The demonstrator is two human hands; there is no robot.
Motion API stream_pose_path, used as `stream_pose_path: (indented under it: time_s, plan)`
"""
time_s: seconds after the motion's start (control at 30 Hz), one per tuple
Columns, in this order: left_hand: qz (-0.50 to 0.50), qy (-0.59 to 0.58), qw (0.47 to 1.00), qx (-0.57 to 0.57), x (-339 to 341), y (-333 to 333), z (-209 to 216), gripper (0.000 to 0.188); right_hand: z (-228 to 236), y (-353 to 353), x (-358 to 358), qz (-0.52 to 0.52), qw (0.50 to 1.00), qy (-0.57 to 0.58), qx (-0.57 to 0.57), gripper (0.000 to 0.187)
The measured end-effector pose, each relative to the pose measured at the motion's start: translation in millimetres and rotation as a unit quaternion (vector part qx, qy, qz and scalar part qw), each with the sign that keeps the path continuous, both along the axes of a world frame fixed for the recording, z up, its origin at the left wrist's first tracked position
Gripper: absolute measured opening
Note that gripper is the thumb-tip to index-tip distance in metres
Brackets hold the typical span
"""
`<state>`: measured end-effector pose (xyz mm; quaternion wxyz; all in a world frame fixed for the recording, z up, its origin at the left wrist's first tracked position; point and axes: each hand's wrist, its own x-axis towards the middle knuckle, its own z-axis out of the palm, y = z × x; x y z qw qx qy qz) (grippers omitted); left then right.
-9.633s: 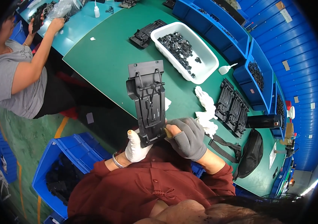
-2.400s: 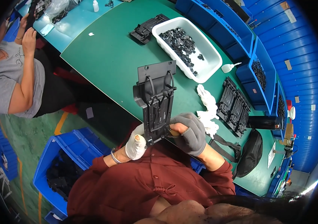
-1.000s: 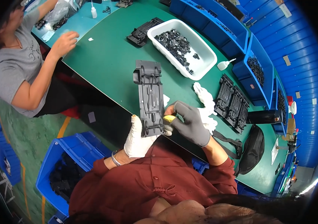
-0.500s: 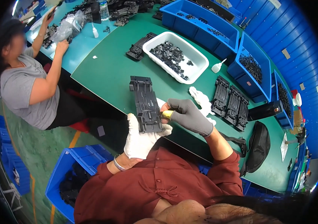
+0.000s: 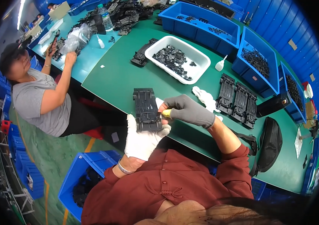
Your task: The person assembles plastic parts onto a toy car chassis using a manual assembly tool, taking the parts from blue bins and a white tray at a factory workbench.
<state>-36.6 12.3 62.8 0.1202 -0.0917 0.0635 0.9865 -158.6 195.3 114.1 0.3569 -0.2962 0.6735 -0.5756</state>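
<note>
The left hand (image 5: 142,143), in a white glove, has its grip around the lower end of a black plastic tray (image 5: 146,105), thumb along the left edge and fingertips around the lower right corner. The right hand (image 5: 191,111), in a grey glove with a yellow-covered thumb tip, meets the tray's right edge; I cannot tell whether its grip pinches that edge or a small piece beside it.

The tray is held up in front of the body and, in this view, overlaps the near edge of the green bench (image 5: 109,80). A broad stretch of bench lies between the tray and a white tub (image 5: 200,64) beyond it, which holds small black pieces (image 5: 170,58). Left of the tray, the green surface runs on to the bench's corner. Room on the right is tighter: a white cloth (image 5: 205,98) lies just beyond the right hand, then three black trays (image 5: 237,100) side by side, then a dark flask (image 5: 273,105). A black bag (image 5: 270,146) lies nearer the bench's right end. Below the left forearm stands a blue bin (image 5: 70,183).
</note>
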Motion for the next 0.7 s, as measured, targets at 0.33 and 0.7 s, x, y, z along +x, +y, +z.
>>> stream_pose_path:
  time_s: [0.33,0.7]
  plan:
    - [0.029,-0.025,0.999,0.009,3.1,0.9,7.1,0.088,-1.3,-6.2,-5.9,0.013,0.998,-0.038,-0.038,0.023]
    - [0.028,0.054,0.997,-0.043,5.0,0.1,-8.9,0.087,-7.4,-13.2,2.9,-0.006,0.995,0.101,-0.028,0.014]
